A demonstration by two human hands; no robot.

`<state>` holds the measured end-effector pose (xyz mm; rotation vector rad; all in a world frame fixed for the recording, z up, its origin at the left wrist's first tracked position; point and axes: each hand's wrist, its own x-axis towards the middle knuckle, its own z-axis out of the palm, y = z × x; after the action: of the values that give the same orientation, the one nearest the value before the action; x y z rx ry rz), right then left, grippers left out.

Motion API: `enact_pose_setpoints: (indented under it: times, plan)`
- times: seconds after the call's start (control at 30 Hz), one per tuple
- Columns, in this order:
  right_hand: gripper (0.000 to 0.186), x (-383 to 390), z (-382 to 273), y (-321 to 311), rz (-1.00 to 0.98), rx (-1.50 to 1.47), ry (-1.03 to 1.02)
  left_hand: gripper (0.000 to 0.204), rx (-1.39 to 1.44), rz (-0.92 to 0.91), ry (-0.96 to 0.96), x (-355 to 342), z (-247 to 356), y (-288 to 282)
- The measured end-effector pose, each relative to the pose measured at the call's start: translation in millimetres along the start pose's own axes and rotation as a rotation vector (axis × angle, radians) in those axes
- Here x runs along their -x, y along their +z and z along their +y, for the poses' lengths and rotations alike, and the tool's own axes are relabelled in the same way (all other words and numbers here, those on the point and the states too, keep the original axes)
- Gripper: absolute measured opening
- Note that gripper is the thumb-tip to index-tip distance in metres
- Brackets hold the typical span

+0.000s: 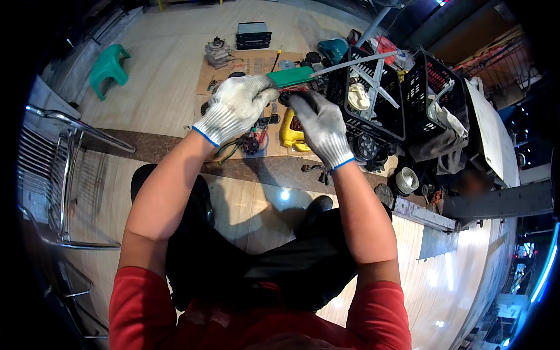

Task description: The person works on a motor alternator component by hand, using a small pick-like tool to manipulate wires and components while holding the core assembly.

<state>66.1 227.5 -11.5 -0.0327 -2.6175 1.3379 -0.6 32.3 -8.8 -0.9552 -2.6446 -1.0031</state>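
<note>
Both hands wear white knit work gloves with blue cuffs, held close together above a sheet of cardboard. My left hand (238,108) is closed, its thumb and fingertips pressed together toward the right. My right hand (322,123) is closed too, with darkened fingers curled toward the left one. Something small and dark lies at the fingertips, too hidden to name. Just beyond the hands is a flat green case (290,76). Below them on the cardboard stand a yellow plastic container (290,135) and a round dark part with red bits (251,144).
Black plastic crates (373,119) filled with parts stand to the right. A metal part (217,52) and a black box (254,36) are at the far side. A green stool (109,70) and a chrome chair (61,175) stand left. A white fan wheel (406,181) lies right.
</note>
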Motion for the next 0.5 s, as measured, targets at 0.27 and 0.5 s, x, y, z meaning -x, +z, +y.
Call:
enact_pose_setpoints:
  times: [0.27,0.5]
  plan:
    - [0.028,-8,5,-9,0.062,0.01,-0.118,0.035,0.105,-0.224,0.001,2,4,-7]
    - [0.026,-5,-1,-4,-0.036,0.167,-0.36,0.043,0.438,-0.548,-0.082,4,-6,-13]
